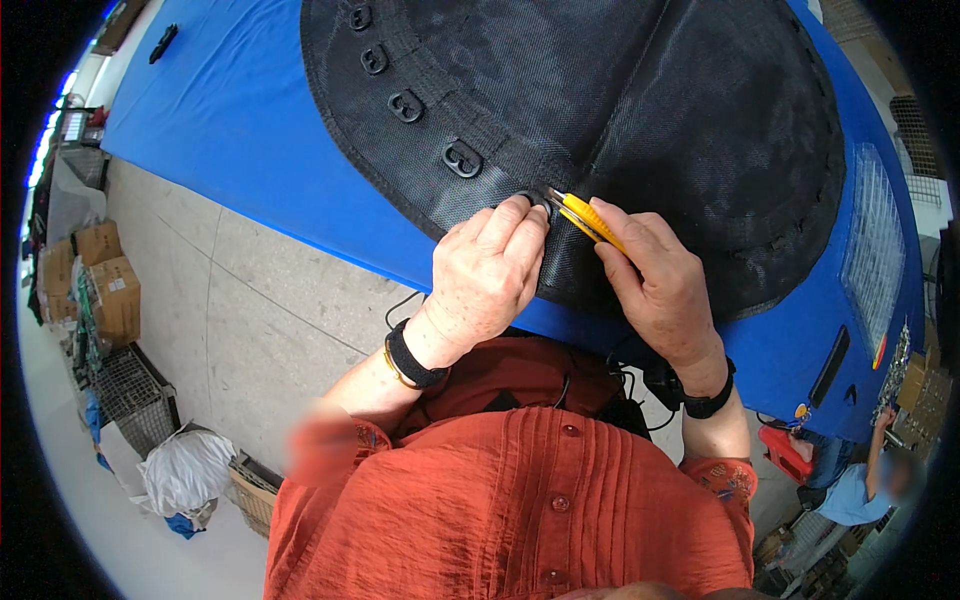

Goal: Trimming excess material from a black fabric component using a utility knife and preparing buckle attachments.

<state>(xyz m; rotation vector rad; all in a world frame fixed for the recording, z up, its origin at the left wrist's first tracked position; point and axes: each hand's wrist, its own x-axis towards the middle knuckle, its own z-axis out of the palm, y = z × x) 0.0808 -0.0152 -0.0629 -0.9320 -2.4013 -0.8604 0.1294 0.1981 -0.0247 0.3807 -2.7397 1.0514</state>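
Right hand [655,270] is closed around a slim yellow plastic utility knife [584,213], pointed toward ten o'clock; at nine o'clock, the left hand [490,265] is bunched against rounded black woven fabric [690,110], its hold indiscernible.

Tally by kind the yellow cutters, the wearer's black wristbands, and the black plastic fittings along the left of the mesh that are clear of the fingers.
Yellow cutter: 1
Black wristbands: 2
Black plastic fittings clear of the fingers: 4
Total: 7
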